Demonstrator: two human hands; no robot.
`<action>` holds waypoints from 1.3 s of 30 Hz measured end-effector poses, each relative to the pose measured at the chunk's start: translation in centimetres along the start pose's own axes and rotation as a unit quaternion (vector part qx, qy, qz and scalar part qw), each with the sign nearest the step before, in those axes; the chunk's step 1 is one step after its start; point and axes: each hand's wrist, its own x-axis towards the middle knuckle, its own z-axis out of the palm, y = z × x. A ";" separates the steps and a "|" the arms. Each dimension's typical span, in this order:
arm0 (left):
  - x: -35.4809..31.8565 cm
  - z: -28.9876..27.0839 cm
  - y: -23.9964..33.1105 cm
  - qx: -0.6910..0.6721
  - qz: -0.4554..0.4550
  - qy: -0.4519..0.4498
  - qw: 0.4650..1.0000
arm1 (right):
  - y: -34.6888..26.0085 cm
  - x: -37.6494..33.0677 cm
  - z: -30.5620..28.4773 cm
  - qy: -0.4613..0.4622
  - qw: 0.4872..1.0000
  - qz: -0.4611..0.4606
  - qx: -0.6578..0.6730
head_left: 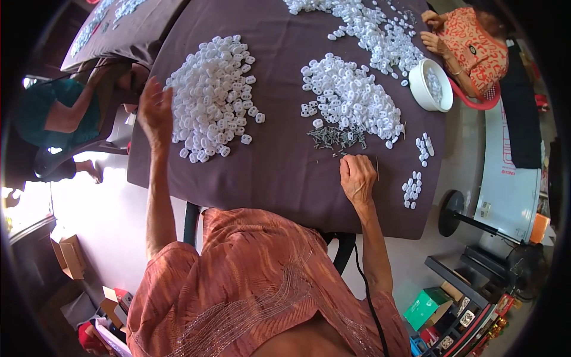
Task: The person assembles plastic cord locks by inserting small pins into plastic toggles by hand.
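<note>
Red lettering is running along a pale board point(505, 199) well to the right of the right hand point(358, 178); its finer print is blurring beyond reading. That hand is resting curled, knuckles up, and its fingertips are hiding, so I cannot tell whether it is grasping anything. Small grey pieces point(336, 138) are lying on the tabletop point(279, 149) just beyond it, with a heap of white oval pieces point(357, 98) spreading farther off. The left hand point(157, 116), blurring slightly, is hovering with loosened fingers, gripping nothing visible, just beside a second white heap point(208, 95) on its right. Far beyond the right hand, the frame is cutting off a third white heap point(372, 30).
</note>
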 end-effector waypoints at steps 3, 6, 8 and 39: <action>1.6 -1.6 -4.6 0.073 -0.006 0.001 0.997 | -0.4 0.4 -0.4 -0.007 1.000 -0.007 -0.004; 1.8 -2.2 -6.9 0.143 -0.043 0.030 0.988 | -0.4 -0.3 0.0 0.007 0.999 -0.011 -0.033; 1.8 -2.9 -9.5 0.186 -0.032 0.026 0.982 | -0.6 -0.5 0.1 0.016 0.998 -0.013 -0.057; 2.0 -3.7 -4.2 0.067 -0.084 -0.010 0.994 | -0.4 -0.6 0.5 0.047 0.996 -0.033 -0.074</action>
